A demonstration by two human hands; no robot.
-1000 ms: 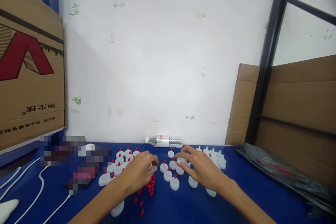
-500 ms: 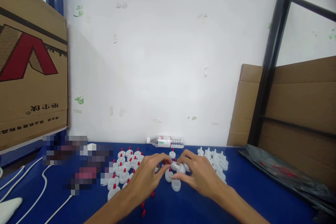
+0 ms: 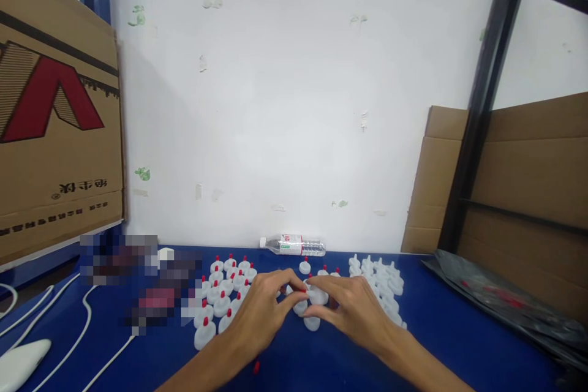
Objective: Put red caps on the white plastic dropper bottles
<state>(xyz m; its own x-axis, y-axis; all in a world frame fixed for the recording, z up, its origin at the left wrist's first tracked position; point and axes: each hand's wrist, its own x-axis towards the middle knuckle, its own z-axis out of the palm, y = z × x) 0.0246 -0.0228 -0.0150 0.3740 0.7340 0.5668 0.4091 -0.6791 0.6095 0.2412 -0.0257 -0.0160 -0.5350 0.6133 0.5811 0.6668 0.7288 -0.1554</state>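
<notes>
My left hand [image 3: 271, 303] pinches a small red tip cap [image 3: 302, 290] between thumb and fingertips. Facing it, my right hand [image 3: 344, 300] grips a translucent white nozzle lid [image 3: 318, 296], tilted so that its spout points left at the red cap. The two pieces meet or nearly meet; my fingers hide the exact contact. Under my hands stand several white lids, among them one [image 3: 312, 323] just below the held lid. A loose red tip cap [image 3: 256, 367] lies on the blue table [image 3: 294, 367] near the front edge.
Several red-tipped lids [image 3: 222, 304] stand in a group at left. At right is a cluster of lids without red tips [image 3: 381, 282]. A plastic bottle [image 3: 294, 245] lies by the wall. White cables [image 3: 85, 312], a cardboard box [image 3: 59, 110] and a grey plastic bag [image 3: 496, 306] flank the table.
My hands have come closer together. The lid in my right hand now shows its spout turned left, against or close to the red tip cap. The whole view has shifted slightly.
</notes>
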